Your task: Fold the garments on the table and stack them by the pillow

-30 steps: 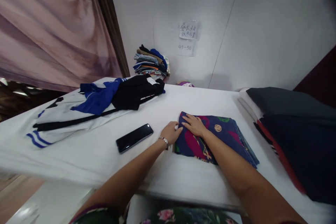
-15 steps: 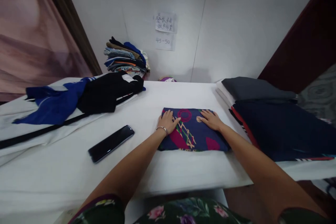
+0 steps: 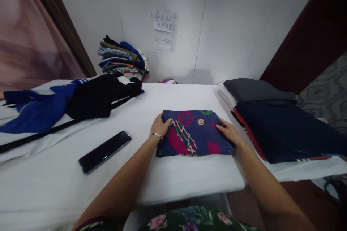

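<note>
A folded navy garment (image 3: 199, 135) with maroon, green and tan patterns lies flat on the white-covered table (image 3: 176, 97), close in front of me. My left hand (image 3: 160, 127) grips its left edge, thumb on top and the other fingers hidden beside or under the cloth. At the opposite edge, my right hand (image 3: 228, 131) holds the garment the same way, its thumb over the top and fingers at the side. Folded layers show along that right side.
A black phone (image 3: 105, 151) lies to the left. Behind it are loose blue (image 3: 40, 110) and black (image 3: 100, 97) garments. Folded clothes (image 3: 284, 130) are stacked on the right, beside grey ones (image 3: 257, 90). A clothes pile (image 3: 121, 57) stands by the wall, under handwritten papers (image 3: 165, 30).
Both hands have slid from lying flat on the garment to its left and right edges, now gripping it. The view has shifted slightly to the right.
</note>
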Demonstrator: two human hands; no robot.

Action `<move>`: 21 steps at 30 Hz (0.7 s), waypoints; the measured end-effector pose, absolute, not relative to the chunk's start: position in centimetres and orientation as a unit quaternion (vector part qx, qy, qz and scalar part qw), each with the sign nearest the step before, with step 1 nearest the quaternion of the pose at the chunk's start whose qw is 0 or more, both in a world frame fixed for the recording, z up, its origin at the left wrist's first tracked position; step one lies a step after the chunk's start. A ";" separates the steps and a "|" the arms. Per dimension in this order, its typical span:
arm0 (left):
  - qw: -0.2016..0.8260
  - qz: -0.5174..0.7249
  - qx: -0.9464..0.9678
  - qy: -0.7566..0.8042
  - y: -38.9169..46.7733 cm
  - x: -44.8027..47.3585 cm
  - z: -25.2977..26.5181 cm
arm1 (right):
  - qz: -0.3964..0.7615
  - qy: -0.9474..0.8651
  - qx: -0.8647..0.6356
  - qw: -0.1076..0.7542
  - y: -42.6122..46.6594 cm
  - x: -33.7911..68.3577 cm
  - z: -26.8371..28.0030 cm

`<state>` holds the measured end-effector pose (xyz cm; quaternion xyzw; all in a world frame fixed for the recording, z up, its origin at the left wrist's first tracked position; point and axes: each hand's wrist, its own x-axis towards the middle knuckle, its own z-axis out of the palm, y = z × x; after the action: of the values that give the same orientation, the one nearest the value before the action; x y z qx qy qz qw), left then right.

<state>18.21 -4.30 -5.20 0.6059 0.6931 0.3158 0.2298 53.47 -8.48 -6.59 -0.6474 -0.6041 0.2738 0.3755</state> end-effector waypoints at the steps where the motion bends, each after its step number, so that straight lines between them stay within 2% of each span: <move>1: 0.251 0.314 0.591 0.700 -4.3 18.0 -4.9 | 0.293 -0.585 -0.649 0.389 -8.7 53.2 -6.4; 5: 0.309 0.301 0.568 0.701 -4.5 17.5 -4.5 | 0.372 -0.518 -0.659 0.399 -9.1 52.7 -5.8; 8: 0.337 0.343 0.579 0.658 -4.8 17.8 -4.6 | 0.401 -0.509 -0.649 0.400 -9.3 52.6 -5.5; 12: 0.349 0.416 0.564 0.622 -4.9 18.1 -4.0 | 0.384 -0.516 -0.615 0.456 -9.1 52.2 -5.5; 16: 0.305 0.455 0.569 0.613 -3.9 17.0 -3.4 | 0.344 -0.535 -0.569 0.521 -8.1 51.2 -6.2; 21: 0.284 0.337 0.563 0.699 -3.1 15.8 -4.8 | 0.295 -0.566 -0.632 0.440 -7.0 50.7 -7.3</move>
<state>15.79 -3.09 -4.77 0.5630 0.6990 0.3372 0.2843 50.70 -7.01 -7.30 -0.6316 -0.5665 0.2951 0.4395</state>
